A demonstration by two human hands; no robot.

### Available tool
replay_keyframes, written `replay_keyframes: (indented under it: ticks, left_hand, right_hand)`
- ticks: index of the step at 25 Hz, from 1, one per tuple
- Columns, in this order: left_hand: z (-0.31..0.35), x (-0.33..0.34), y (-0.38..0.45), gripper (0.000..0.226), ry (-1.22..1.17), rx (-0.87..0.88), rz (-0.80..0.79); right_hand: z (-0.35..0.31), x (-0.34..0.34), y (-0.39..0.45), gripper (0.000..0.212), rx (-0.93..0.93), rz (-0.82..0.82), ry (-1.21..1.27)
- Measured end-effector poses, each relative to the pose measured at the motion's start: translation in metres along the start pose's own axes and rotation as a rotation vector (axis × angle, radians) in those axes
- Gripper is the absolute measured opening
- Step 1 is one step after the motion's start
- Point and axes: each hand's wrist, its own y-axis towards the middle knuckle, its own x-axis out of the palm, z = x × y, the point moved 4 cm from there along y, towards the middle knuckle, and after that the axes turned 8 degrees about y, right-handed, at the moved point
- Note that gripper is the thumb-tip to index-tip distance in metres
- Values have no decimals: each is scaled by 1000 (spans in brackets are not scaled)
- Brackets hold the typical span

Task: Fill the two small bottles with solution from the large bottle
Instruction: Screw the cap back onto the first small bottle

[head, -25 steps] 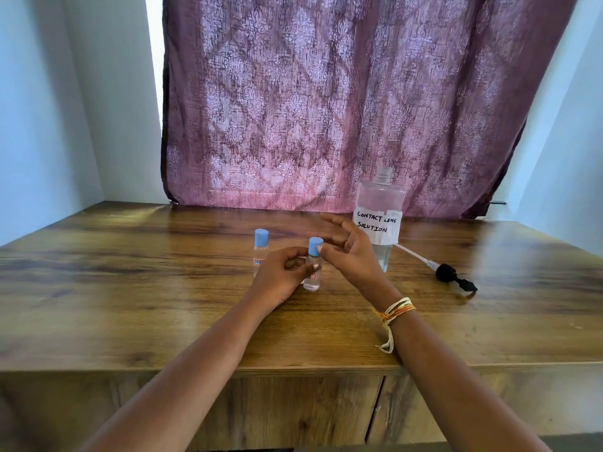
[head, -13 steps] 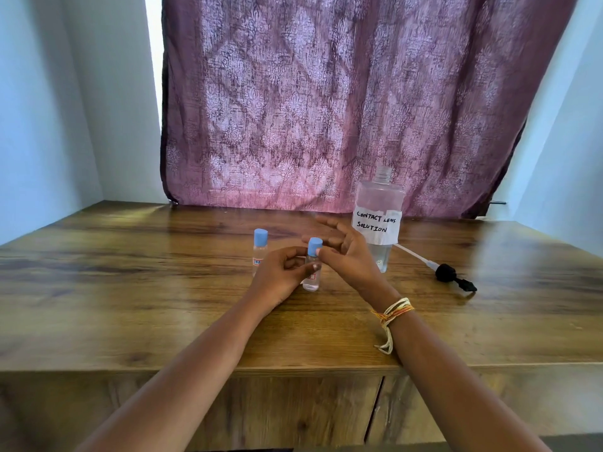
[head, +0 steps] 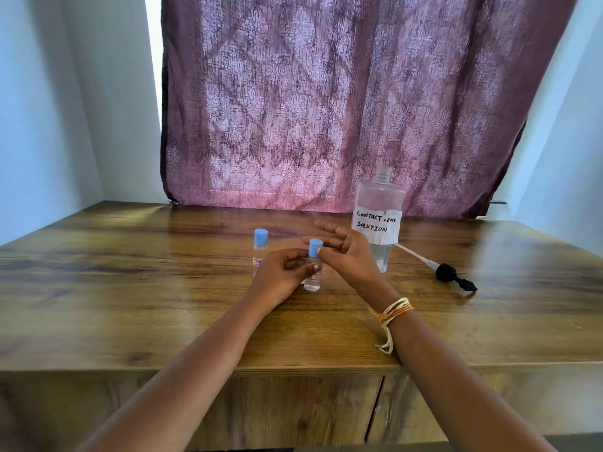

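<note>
Two hands meet at one small clear plastic bottle with a blue cap [head: 312,267]: the left hand [head: 280,275] has its fingers [head: 301,256] wrapped around the body, and the right hand [head: 347,256] pinches the cap with thumb and forefinger, other fingers spread. The second small blue-capped bottle [head: 260,247] stands just left, capped. The large clear bottle labelled contact lens solution [head: 378,220] stands open on the wooden surface [head: 130,288], its black pump top [head: 452,277] lying well to the right. Filling looks not yet begun.
</note>
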Motion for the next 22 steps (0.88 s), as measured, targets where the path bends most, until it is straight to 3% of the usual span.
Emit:
replay_keyframes:
  ticks: [3, 9, 12, 22]
  left_hand:
    - [0, -1, 1, 27, 43, 11, 11]
    - [4, -1, -2, 27, 47, 5, -4]
    - [3, -1, -1, 28, 45, -21, 3]
    - [6, -2, -3, 29, 122, -18, 37]
  right_hand:
    - [-2, 0, 0, 38, -23, 33, -42]
    - [-1, 0, 1, 52, -7, -2, -5]
    - [-1, -1, 1, 48, 12, -75, 46]
    - [-4, -1, 1, 47, 6, -15, 63]
